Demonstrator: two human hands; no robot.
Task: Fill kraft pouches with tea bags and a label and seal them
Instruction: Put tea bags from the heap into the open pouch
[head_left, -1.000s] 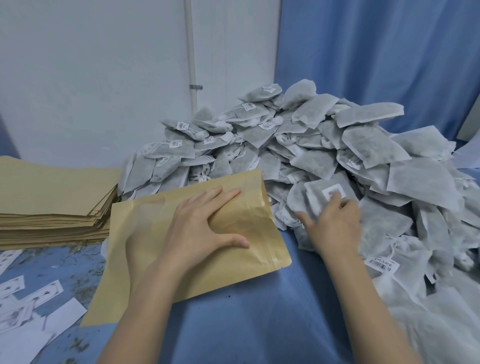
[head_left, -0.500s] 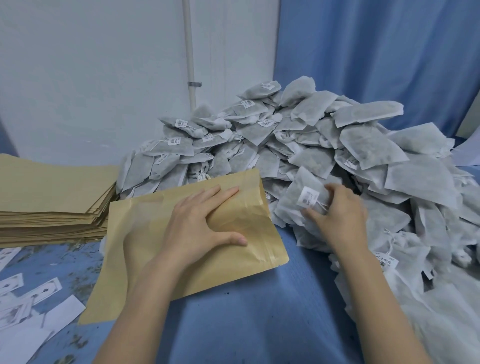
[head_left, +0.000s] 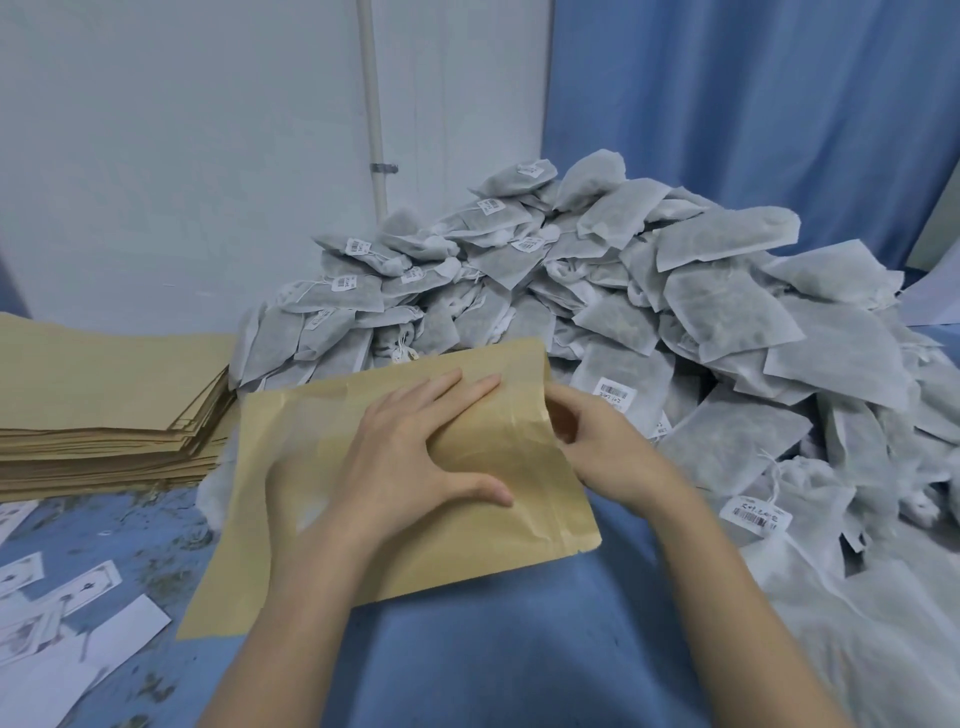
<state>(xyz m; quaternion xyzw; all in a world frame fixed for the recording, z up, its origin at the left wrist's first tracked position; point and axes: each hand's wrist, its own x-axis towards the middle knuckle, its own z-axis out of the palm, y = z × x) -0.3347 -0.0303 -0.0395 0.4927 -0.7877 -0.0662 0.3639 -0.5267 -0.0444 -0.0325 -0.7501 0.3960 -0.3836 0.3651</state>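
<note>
Kraft pouch (head_left: 415, 530) lying flat and slightly askew on the blue-covered desk (head_left: 498, 649), mouth edge turned right toward the heap of tea bags (head_left: 649, 312). Left hand (head_left: 410, 462) spread flat on the pouch's upper face, fingers straight and pointing toward the far edge, thumb splayed toward the mouth, pressing the paper down. Right hand (head_left: 608, 447) at the pouch's open right edge, fingers curled and partly tucked behind the lifted lip; gripping something there, possibly a tea bag going in, though the paper hides the fingertips and the hold cannot be told for sure. Upper right corner of the pouch raised off the desk, lower right corner slightly curled. Heap rising behind and to the right of the pouch, touching its far edge and crowding the right hand; small barcode tags (head_left: 756, 516) showing on several bags. Stack of empty kraft pouches (head_left: 104, 415) at left, its near corner just beside the working pouch. White labels (head_left: 88, 587) scattered on the near-left desk, apart from the pouch's lower left corner. Bare blue cloth between the forearms and along the near edge. White wall with a thin pipe (head_left: 375, 130) behind, blue curtain (head_left: 753, 114) at right.
</note>
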